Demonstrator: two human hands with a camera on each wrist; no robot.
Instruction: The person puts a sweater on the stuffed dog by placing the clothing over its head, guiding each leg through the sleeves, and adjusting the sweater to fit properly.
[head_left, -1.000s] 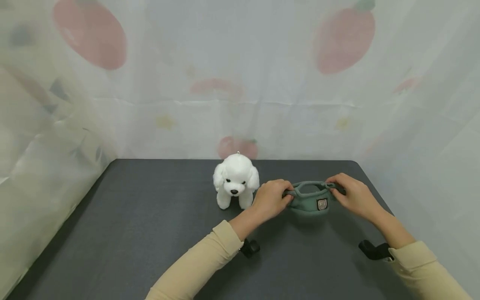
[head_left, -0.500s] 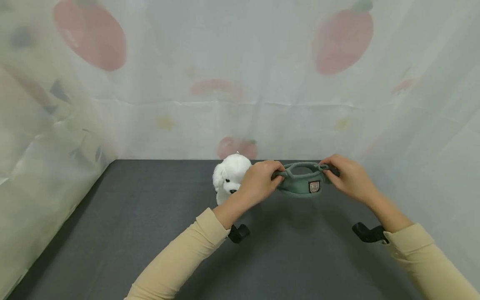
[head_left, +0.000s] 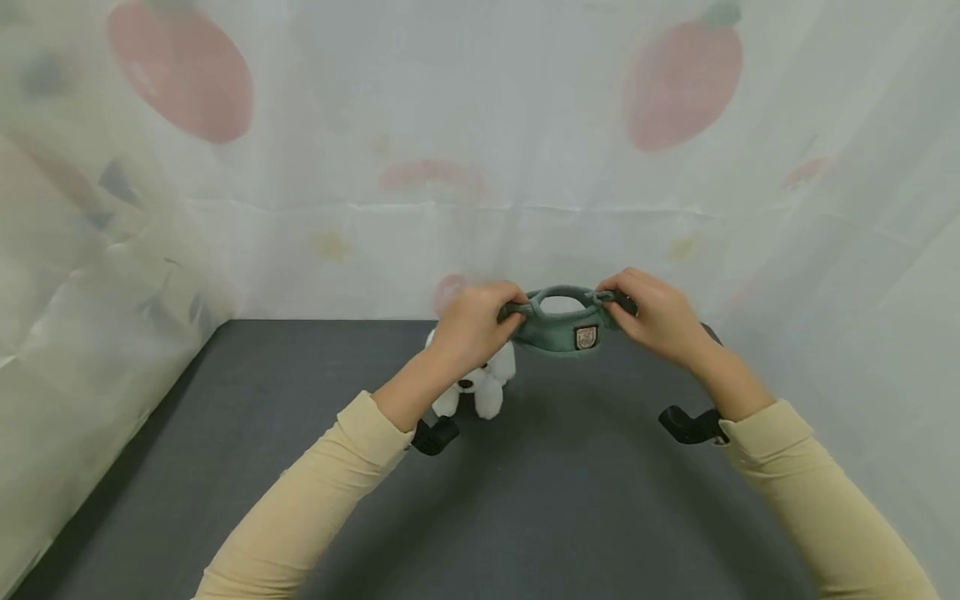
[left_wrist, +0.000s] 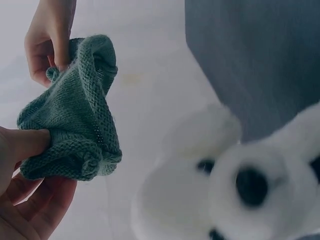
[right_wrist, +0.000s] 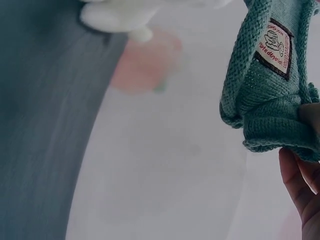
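Note:
A small green knitted hat [head_left: 561, 329] with a sewn label hangs stretched between both hands above the table. My left hand [head_left: 472, 325] pinches its left rim, and my right hand [head_left: 656, 317] pinches its right rim. The left wrist view shows the knit hat [left_wrist: 75, 120] held between my thumb and fingers, with the other hand at its far side. The hat's label [right_wrist: 272, 47] shows in the right wrist view. A white plush dog [head_left: 480, 392] stands on the dark grey table [head_left: 300, 433], partly hidden behind my left hand; its face [left_wrist: 250, 185] fills the left wrist view.
A pale curtain [head_left: 480, 167] printed with pink fruit shapes closes in the table at the back and both sides. Black wrist camera mounts [head_left: 690, 425] sit under each cream sleeve.
Both hands have lifted the green hat off the table and carried it up and to the left, over the plush dog. The dog has stayed in place.

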